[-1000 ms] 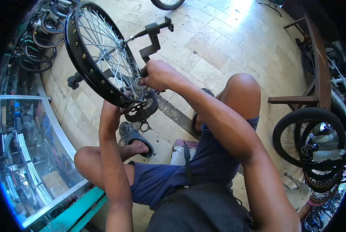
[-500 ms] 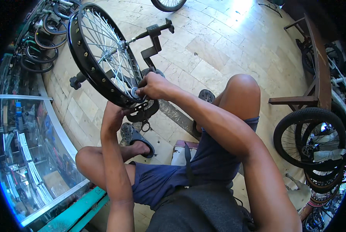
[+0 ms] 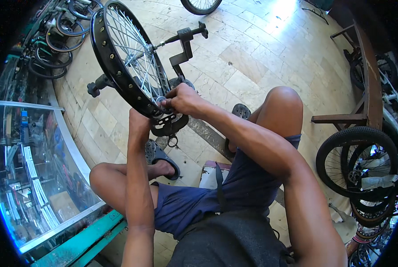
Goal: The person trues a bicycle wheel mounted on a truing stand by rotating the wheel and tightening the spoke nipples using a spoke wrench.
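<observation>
A black-rimmed spoked wheel [image 3: 119, 73] is mounted in a black truing stand [image 3: 184, 49] in front of me. My right hand [image 3: 181, 100] is closed on a small round silver tool [image 3: 160, 99] at the spokes, just inside the rim's lower end. My left hand [image 3: 139, 124] is raised under the rim's lower part, beside the stand's black bracket [image 3: 167, 129]; its fingers are hidden behind rim and bracket. A small ring hangs from that bracket.
Bicycle wheels [image 3: 65, 31] line the upper left, above a glass display case [image 3: 47, 169]. A teal bench [image 3: 74, 244] is at lower left. A brown wooden bench [image 3: 370, 84] and stacked wheels [image 3: 357, 142] stand at right. Another wheel [image 3: 201, 5] is beyond the stand.
The wheel and stand have shifted right in the view. My right hand has moved lower along the spokes with the silver tool; my left hand has moved slightly up and right.
</observation>
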`<control>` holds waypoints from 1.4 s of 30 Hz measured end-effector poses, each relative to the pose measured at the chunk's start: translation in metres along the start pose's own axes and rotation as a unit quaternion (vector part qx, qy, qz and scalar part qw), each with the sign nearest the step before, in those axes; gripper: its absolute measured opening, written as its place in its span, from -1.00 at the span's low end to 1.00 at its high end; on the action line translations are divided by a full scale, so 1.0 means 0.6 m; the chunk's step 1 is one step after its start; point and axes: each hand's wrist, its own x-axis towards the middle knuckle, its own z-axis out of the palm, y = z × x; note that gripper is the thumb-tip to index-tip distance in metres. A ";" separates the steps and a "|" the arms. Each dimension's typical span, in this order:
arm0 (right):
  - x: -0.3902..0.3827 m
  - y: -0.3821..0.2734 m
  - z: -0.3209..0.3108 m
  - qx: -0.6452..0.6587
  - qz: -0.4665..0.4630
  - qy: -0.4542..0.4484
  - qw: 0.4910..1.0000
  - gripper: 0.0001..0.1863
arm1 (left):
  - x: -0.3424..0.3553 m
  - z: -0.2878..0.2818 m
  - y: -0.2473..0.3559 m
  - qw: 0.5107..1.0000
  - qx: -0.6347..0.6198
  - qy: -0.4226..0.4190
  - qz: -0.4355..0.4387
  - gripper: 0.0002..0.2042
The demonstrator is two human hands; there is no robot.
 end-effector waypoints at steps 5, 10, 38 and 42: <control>-0.005 -0.011 0.009 -0.036 0.024 0.041 0.998 -0.74 | 0.004 0.006 -0.008 1.000 0.001 -0.020 -0.007 -0.83; -0.011 -0.040 0.009 -0.133 -0.013 0.054 0.990 -0.74 | 0.004 0.013 -0.008 0.999 -0.025 -0.006 -0.030 -0.82; 0.003 -0.023 0.005 -0.189 -0.071 0.077 0.976 -0.64 | 0.002 0.007 -0.012 0.999 -0.021 0.037 -0.009 -0.80; 0.019 -0.004 -0.014 -0.197 -0.069 0.025 0.978 -0.64 | 0.003 0.004 -0.011 1.000 -0.024 0.005 -0.016 -0.85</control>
